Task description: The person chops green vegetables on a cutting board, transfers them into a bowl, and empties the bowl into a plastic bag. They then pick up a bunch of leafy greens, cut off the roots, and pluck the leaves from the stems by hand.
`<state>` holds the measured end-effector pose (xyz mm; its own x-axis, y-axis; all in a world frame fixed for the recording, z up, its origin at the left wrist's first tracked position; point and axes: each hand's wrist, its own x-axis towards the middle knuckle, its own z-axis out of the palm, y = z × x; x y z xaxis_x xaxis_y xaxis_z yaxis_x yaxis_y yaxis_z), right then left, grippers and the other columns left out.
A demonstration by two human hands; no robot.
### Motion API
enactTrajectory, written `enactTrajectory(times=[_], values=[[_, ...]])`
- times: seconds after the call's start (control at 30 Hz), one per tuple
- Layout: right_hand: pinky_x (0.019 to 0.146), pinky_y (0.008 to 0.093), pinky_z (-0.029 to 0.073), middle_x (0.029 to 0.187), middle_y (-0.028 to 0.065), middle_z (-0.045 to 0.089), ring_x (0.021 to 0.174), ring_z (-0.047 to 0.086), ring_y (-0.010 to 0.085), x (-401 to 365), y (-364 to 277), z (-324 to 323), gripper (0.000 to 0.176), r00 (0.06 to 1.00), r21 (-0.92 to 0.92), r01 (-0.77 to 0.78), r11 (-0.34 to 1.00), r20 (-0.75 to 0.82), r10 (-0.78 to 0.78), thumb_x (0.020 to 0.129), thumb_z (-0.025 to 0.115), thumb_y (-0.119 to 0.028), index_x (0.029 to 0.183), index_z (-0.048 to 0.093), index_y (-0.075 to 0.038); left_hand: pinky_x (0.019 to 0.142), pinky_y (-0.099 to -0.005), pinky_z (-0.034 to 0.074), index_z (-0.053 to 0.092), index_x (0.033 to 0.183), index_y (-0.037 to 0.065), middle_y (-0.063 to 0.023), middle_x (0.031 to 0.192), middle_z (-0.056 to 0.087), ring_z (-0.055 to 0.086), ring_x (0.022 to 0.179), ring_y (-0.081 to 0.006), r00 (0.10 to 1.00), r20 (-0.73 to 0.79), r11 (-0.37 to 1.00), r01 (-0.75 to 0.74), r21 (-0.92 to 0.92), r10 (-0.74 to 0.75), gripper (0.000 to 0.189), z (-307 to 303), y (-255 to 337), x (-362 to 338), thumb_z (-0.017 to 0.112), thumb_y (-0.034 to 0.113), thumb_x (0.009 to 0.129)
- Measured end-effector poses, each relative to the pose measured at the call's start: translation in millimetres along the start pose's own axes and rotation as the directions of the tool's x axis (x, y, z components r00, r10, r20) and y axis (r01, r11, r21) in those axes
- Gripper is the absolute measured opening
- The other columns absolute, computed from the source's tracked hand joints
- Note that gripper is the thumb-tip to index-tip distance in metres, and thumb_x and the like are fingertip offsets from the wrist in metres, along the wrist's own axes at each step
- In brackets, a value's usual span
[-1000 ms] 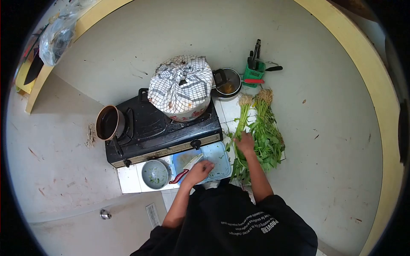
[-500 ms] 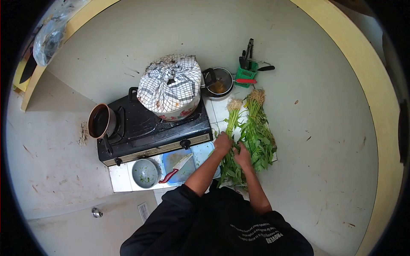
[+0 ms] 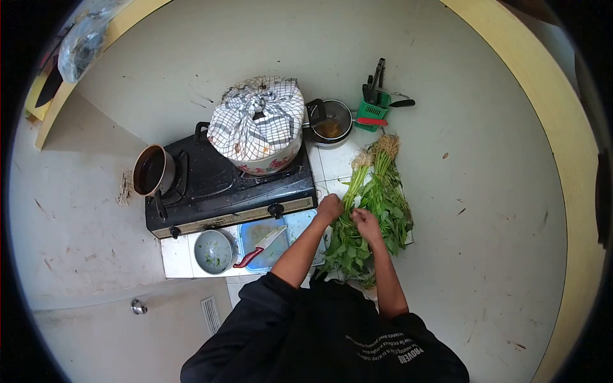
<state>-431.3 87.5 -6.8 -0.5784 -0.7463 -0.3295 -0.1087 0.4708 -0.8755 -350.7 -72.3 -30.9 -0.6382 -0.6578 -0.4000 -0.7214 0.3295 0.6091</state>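
Two bunches of leafy greens with pale roots lie on the white tiled counter. The smaller bunch (image 3: 361, 171) is on the left, partly against the larger bunch (image 3: 391, 198). My left hand (image 3: 330, 208) is closed at the left edge of the smaller bunch's stems; what its fingers hold is hidden. Over the leaves, my right hand (image 3: 366, 225) has its thumb and fingers pinched together, on something too small to make out. A knife (image 3: 258, 247) with a red handle rests on a blue tray (image 3: 278, 260) left of my forearm.
A black gas stove (image 3: 211, 198) carries a cloth-wrapped pot (image 3: 258, 121) and a small saucepan (image 3: 153, 171). In front stands a grey bowl (image 3: 214, 252) with green scraps. Behind the greens are a strainer on a pan (image 3: 330, 124) and a green utensil basket (image 3: 372, 113).
My left hand has moved slightly up and off the stems to their left side. My right hand has turned and pinched. The smaller bunch has shifted right, against the larger one.
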Motion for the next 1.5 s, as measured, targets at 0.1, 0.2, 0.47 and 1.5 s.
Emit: enactTrajectory(times=[0.1, 0.2, 0.47, 1.5], values=[[0.067, 0.0326, 0.056, 0.104, 0.0151, 0.071, 0.087, 0.071, 0.0208, 23, 19, 0, 0.03, 0.985, 0.117, -0.108, 0.987, -0.123, 0.122, 0.095, 0.059, -0.012, 0.12, 0.061, 0.006, 0.086, -0.0447, 0.053, 0.072, 0.096, 0.005, -0.0221, 0.097, 0.07, 0.068, 0.094, -0.0373, 0.997, -0.057, 0.998, 0.057, 0.013, -0.056, 0.029, 11, -1, 3, 0.062, 0.03, 0.083], [0.07, 0.0335, 0.055, 0.097, 0.0151, 0.072, 0.084, 0.071, 0.0228, 41, 16, 4, 0.029, 0.978, -0.045, -0.181, 0.983, -0.118, 0.174, 0.092, 0.065, -0.016, 0.112, 0.065, 0.005, 0.087, -0.0461, 0.053, 0.07, 0.1, 0.006, -0.0211, 0.101, 0.07, 0.067, 0.097, -0.0368, 0.994, -0.078, 0.997, 0.074, -0.012, -0.075, 0.029, 12, 1, -5, 0.064, 0.03, 0.084], [0.068, 0.037, 0.052, 0.084, 0.011, 0.071, 0.076, 0.067, 0.0224, 74, 47, 30, 0.031, 0.981, -0.014, -0.16, 0.987, -0.114, 0.157, 0.082, 0.072, -0.026, 0.094, 0.07, 0.003, 0.09, -0.0474, 0.051, 0.05, 0.12, 0.0, -0.0277, 0.112, 0.063, 0.063, 0.107, -0.0395, 0.983, -0.182, 0.991, 0.052, 0.121, -0.03, 0.044, -5, 41, -57, 0.064, 0.02, 0.083], [0.063, 0.0311, 0.052, 0.099, 0.0062, 0.065, 0.078, 0.063, 0.0184, 53, -13, -20, 0.03, 0.837, 0.531, -0.541, 0.653, 0.418, 0.353, 0.103, 0.048, -0.033, 0.118, 0.056, -0.009, 0.085, -0.0482, 0.05, 0.059, 0.114, -0.005, -0.0276, 0.106, 0.064, 0.062, 0.098, -0.0454, 0.745, -0.587, 0.948, -0.271, 0.168, 0.317, 0.038, -18, 38, -59, 0.064, 0.019, 0.084]])
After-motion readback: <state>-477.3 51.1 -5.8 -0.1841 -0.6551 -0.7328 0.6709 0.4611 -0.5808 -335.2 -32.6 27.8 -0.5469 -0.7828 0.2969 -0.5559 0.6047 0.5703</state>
